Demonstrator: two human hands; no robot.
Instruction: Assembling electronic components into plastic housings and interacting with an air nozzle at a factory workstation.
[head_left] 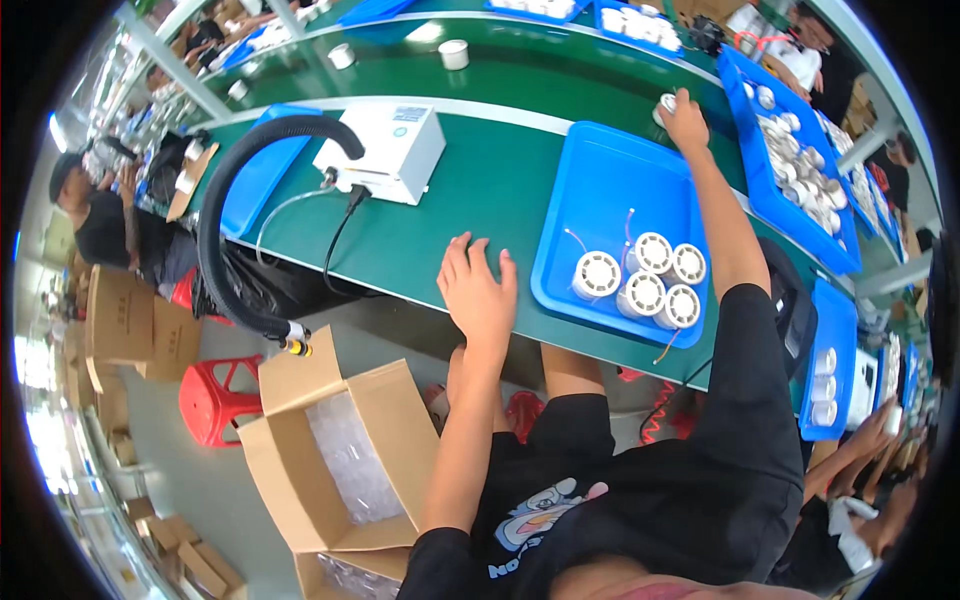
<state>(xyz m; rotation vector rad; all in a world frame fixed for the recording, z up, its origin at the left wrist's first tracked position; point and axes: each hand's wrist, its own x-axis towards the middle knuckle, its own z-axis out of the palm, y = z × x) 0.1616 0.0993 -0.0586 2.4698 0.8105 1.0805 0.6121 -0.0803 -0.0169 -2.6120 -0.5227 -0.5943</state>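
Note:
My right hand (686,122) reaches far out over the green conveyor belt, beyond the blue tray. Its fingers are closed on a small white round housing (664,108), partly covered by them. My left hand (478,288) lies at the near edge of the green table (490,205), palm down, fingers apart, holding nothing. Between the two arms sits the blue tray (590,170). Several white cylindrical housings (642,293) with slotted round tops stand in its near half, some with thin reddish wires sticking out.
Left of the tray stands a white box-shaped machine (385,150) with a black corrugated hose (212,215) arching leftward. More white housings (454,54) sit on the belt. A blue bin (785,160) full of parts is at right. An open carton (350,450) and red stool (215,400) stand below. Co-workers sit both sides.

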